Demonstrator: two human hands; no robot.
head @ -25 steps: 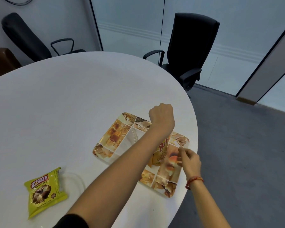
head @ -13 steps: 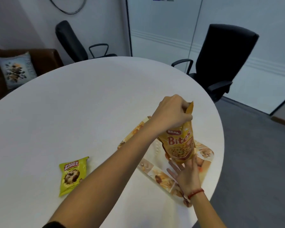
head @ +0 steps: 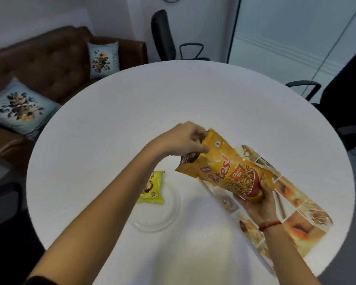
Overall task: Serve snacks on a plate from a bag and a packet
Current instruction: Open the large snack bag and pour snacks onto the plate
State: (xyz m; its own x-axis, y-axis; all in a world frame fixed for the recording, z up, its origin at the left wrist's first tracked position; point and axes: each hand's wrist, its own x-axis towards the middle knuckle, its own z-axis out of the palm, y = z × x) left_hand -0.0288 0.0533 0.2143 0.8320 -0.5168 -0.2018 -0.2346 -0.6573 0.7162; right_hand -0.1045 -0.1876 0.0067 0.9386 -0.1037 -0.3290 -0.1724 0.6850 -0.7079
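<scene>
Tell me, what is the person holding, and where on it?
The orange snack bag: the left hand pinches its top edge, and the right hand cups its bottom end.

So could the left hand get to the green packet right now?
Probably not straight away: the left hand is busy gripping the top of the yellow bag. The green packet lies uncovered on the table beside that forearm, so it's reachable once the bag is let go.

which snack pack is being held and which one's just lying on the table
The orange Bites bag is held in both hands; the green packet lies flat, untouched.
</scene>
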